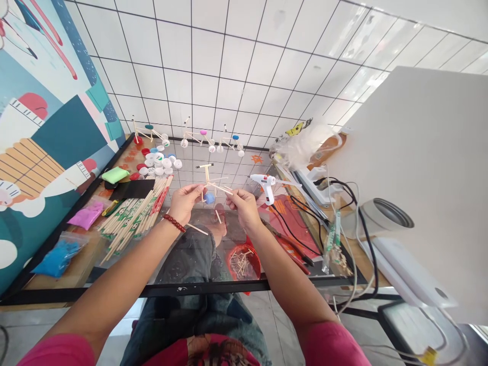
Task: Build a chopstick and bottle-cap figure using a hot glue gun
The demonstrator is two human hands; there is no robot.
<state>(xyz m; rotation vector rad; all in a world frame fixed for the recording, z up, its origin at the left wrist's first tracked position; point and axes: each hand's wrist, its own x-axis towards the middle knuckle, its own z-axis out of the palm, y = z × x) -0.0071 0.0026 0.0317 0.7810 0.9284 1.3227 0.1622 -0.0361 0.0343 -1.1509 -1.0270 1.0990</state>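
Over the glass tabletop, both my hands hold a small wooden stick frame (208,175) with a dark-tipped crossbar at its top. My left hand (186,204), wearing a red bead bracelet, pinches its left side. Thumb and fingers of my right hand (244,207) are closed on the sticks at its right end. A blue round piece (209,198) shows just below the frame; whether it is attached, I cannot tell. Loose sticks (197,229) lie beneath my hands. A white glue gun (266,187) stands right of my right hand.
Three small stick bicycles (198,137) with bottle-cap wheels line the back edge. Bottle caps (158,161), a chopstick pile (135,218) and bags of coloured clay (57,258) are at left. A red bowl of stick pieces (244,263), pliers (292,246) and black cables (297,229) are at right.
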